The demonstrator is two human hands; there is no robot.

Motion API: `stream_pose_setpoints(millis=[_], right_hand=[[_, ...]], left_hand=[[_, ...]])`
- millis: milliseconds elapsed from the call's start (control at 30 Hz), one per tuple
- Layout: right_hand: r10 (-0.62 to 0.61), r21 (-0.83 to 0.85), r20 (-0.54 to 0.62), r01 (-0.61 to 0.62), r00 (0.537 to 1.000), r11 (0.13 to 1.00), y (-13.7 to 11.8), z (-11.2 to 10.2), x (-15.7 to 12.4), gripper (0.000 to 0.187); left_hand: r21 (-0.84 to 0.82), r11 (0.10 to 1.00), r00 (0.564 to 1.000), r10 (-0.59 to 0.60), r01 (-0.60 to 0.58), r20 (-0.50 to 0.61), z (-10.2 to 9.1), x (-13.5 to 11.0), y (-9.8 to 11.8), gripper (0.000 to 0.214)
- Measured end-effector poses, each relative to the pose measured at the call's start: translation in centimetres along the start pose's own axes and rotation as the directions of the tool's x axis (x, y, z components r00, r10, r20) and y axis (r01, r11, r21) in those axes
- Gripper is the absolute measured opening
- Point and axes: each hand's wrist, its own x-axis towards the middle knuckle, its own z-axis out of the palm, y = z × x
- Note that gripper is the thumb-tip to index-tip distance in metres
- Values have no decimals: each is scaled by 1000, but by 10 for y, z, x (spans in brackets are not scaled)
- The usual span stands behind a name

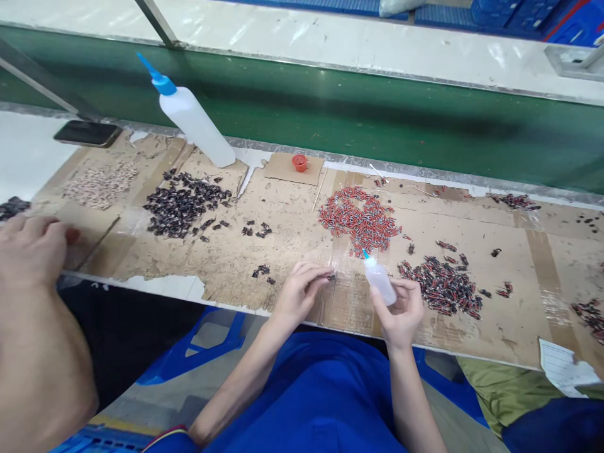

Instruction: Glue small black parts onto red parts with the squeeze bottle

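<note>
My left hand [302,289] pinches a small black part [331,276] between thumb and fingertips just above the cardboard work surface [283,214]. My right hand [401,308] is wrapped round a small squeeze bottle [379,280] with a blue tip, tilted with the nozzle up and to the left, a short way right of the part. A pile of red parts [361,220] lies just beyond both hands. A heap of mixed red and black parts [443,286] lies right of my right hand. A few loose black parts [262,272] lie left of my left hand.
A big white bottle with a blue nozzle [193,116] leans at the back left. A black parts pile [182,204], a pale parts pile [99,184], a red cap [299,162] and a phone [87,133] lie beyond. Another person's hand [33,242] rests at left. A green conveyor belt [377,119] runs behind.
</note>
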Motion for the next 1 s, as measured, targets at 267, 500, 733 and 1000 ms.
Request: stream_pose_setpoints(millis=[267,500,733,1000], right_hand=[[16,-31,306,-7,952,999,-8,42,8,41],[5,-142,368,51,930,989,-1,10,11,43],[-216,-519,245,316,945,794,-2,0,44,13],[-203,-510,330,355,922,784,7,25,48,20]], left_hand=[[4,1000,994,-30,30,-104,-27,-5,-8,17],[-107,990,980,-113,96,-163,-22,-9,-12,16],[-191,971,951,-188,143,-244,-24,-12,-5,15],[-218,970,959,-162,111,-232,-18,-12,10,13]])
